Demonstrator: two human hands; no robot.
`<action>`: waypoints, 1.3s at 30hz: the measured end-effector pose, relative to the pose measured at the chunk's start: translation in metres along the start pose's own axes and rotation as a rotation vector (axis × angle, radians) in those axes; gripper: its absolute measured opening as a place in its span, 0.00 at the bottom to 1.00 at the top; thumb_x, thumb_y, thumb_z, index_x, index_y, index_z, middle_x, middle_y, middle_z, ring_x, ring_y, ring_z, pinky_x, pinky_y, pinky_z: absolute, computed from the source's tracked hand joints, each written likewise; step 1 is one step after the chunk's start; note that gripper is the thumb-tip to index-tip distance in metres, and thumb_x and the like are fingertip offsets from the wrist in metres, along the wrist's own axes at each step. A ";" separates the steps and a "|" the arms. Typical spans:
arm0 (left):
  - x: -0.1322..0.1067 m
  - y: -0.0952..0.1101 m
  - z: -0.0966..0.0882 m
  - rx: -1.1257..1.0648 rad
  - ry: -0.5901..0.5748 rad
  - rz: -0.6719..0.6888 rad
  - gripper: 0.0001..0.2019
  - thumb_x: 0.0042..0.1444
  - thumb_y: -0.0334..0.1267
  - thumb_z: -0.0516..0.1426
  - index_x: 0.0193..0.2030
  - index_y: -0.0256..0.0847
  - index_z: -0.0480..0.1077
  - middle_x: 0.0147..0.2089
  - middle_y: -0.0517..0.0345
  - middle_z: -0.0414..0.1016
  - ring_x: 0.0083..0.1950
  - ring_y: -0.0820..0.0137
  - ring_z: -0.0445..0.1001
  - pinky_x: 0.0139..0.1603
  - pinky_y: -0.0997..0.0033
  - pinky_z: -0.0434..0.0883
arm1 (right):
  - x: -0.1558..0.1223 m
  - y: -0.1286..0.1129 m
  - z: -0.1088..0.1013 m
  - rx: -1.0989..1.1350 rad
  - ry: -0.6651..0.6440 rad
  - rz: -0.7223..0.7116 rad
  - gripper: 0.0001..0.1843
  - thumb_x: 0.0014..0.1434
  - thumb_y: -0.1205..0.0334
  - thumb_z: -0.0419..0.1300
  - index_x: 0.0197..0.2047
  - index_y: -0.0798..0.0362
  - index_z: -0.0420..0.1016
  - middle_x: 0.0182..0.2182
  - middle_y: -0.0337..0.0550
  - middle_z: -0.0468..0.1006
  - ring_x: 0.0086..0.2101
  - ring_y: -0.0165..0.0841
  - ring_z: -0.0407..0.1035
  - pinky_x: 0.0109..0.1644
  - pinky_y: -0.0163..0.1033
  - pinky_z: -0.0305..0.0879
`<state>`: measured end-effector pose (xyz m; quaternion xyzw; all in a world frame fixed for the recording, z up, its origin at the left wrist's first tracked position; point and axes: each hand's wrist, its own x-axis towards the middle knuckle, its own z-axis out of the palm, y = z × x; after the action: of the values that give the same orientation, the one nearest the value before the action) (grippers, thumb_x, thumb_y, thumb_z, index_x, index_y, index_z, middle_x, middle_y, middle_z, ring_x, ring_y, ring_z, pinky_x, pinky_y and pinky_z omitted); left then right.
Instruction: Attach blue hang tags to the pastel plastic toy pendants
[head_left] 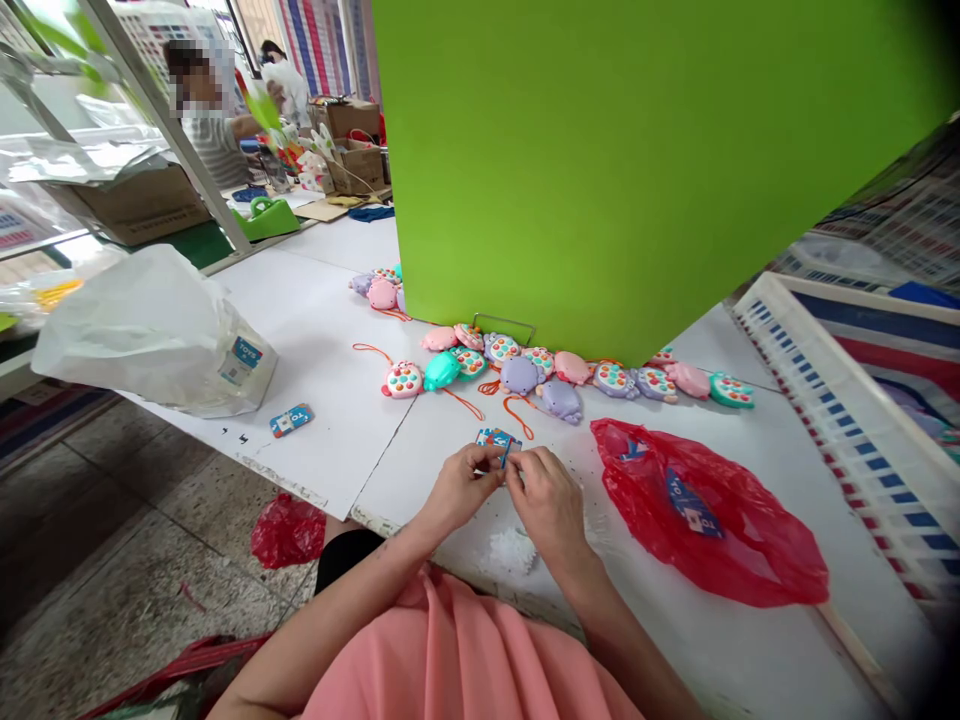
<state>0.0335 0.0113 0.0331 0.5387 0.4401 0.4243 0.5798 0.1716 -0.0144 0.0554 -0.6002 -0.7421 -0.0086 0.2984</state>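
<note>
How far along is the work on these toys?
Done: a row of pastel button toys lies out, some with orange cords. In hand: the left hand and right hand pinch a small blue card. Remaining: another card lies on the table.

On the worktop (pixel 330 330), push-button toys (pixel 519 375) lie in a row behind a plastic bag (pixel 697 510) on the right, with another plastic bag (pixel 142 335) far left and a crate (pixel 862 440) beside the right edge.

**Glossy shells, crinkled film, matt board**

At twelve o'clock, glossy moulded-plastic toys (pixel 520 375) — hard, smooth shells — lie on a matt white tabletop (pixel 315 340); at two, a thin, crinkled red plastic bag (pixel 709 510); at ten, a cloudy white plastic bag (pixel 150 335).
</note>
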 end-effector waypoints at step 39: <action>0.085 -0.033 -0.140 1.058 0.456 0.076 0.29 0.41 0.45 0.64 0.51 0.40 0.64 0.55 0.43 0.62 0.54 0.54 0.64 0.55 0.56 0.62 | -0.020 0.035 0.012 0.907 -0.265 0.538 0.15 0.53 0.49 0.60 0.31 0.54 0.73 0.19 0.36 0.69 0.21 0.28 0.61 0.22 0.32 0.57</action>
<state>-0.0799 0.1270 -0.0085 0.6657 0.6866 0.2722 0.1064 0.1996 -0.0182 0.0241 -0.5759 -0.5226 0.4650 0.4231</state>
